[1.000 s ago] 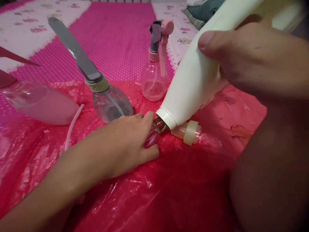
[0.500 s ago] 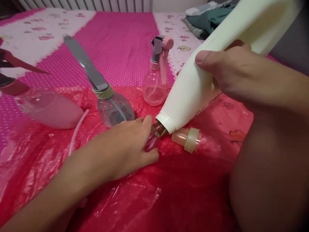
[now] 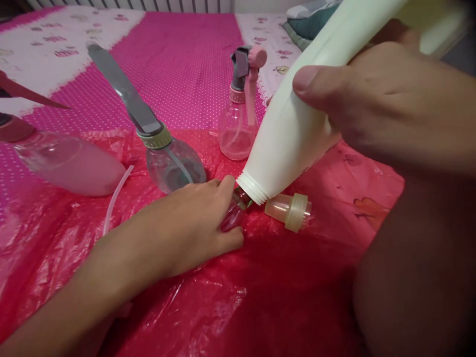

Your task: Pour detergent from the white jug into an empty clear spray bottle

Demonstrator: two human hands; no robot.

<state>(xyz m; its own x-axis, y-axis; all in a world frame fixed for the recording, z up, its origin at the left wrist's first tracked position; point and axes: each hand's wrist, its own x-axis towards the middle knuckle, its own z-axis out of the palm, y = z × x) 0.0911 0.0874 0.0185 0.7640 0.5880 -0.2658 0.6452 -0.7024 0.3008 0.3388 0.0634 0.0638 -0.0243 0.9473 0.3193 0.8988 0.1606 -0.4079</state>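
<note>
My right hand (image 3: 375, 94) is wrapped round a large white plastic jug (image 3: 286, 134). The jug is tipped steeply, its threaded mouth pointing down to the left. Below that mouth, my left hand (image 3: 197, 218) grips a small clear bottle (image 3: 231, 218) and covers most of it. The two mouths meet or overlap; whether they touch I cannot tell, and no stream of liquid shows clearly. Just right of them, a yellowish translucent cap (image 3: 293, 210) lies on its side on the red plastic sheet (image 3: 208, 307).
Behind my left hand stands a grey-topped spray bottle (image 3: 174, 163). A pink spray bottle (image 3: 237, 134) is farther back, and another, holding pinkish liquid (image 3: 78, 163), leans at left. A thin tube (image 3: 116, 198) lies near it. Folded cloth (image 3: 310, 22) sits on the bed's far side.
My right hand and the jug's upper part have shifted slightly, with the jug's mouth staying at the small bottle. The whole view has moved a little. Both grips are unchanged.
</note>
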